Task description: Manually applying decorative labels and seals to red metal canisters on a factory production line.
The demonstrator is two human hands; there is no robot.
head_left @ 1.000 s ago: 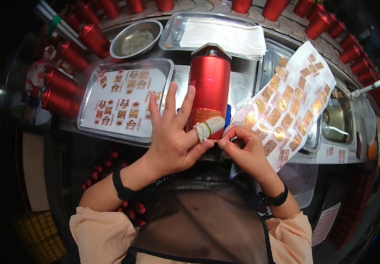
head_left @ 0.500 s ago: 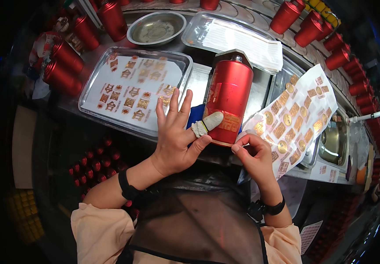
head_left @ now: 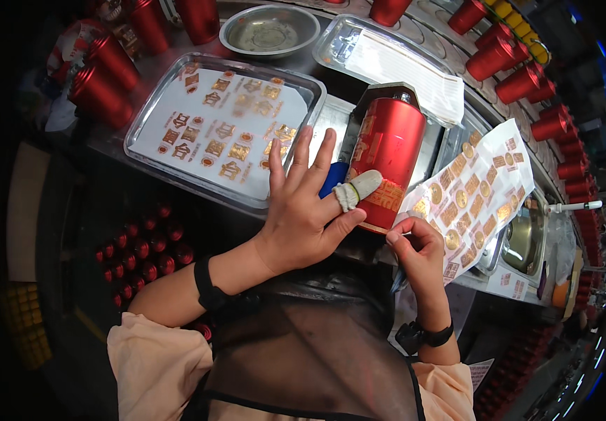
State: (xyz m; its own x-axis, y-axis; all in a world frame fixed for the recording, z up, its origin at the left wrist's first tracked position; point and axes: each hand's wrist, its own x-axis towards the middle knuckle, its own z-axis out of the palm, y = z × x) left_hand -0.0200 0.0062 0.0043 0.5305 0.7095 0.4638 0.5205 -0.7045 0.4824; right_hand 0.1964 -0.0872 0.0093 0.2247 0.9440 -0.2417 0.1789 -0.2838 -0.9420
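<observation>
A red metallic bottle (head_left: 393, 144) lies tilted in a dark holder (head_left: 387, 90), its base toward me. A gold label (head_left: 387, 194) sits on its side near the base. My left hand (head_left: 310, 196) has its fingers spread. Its index finger, in a pale finger cot (head_left: 359, 188), presses on the bottle beside the label, and the thumb touches near the base rim. At the base's right corner, my right hand (head_left: 421, 249) has thumb and index finger pinched together. Whatever is between them, if anything, is too small to make out.
A metal tray (head_left: 150, 158) with a sheet of gold labels stands left; another label sheet (head_left: 482, 186) lies right. Behind are a steel bowl (head_left: 269, 31) and a tray of white paper (head_left: 408, 67). Red bottles (head_left: 494, 57) line the curved conveyor. A sink (head_left: 524, 242) is at right.
The view has turned a little, so bottle, trays and hands appear shifted to the right. Both hands keep nearly the same pose on the bottle.
</observation>
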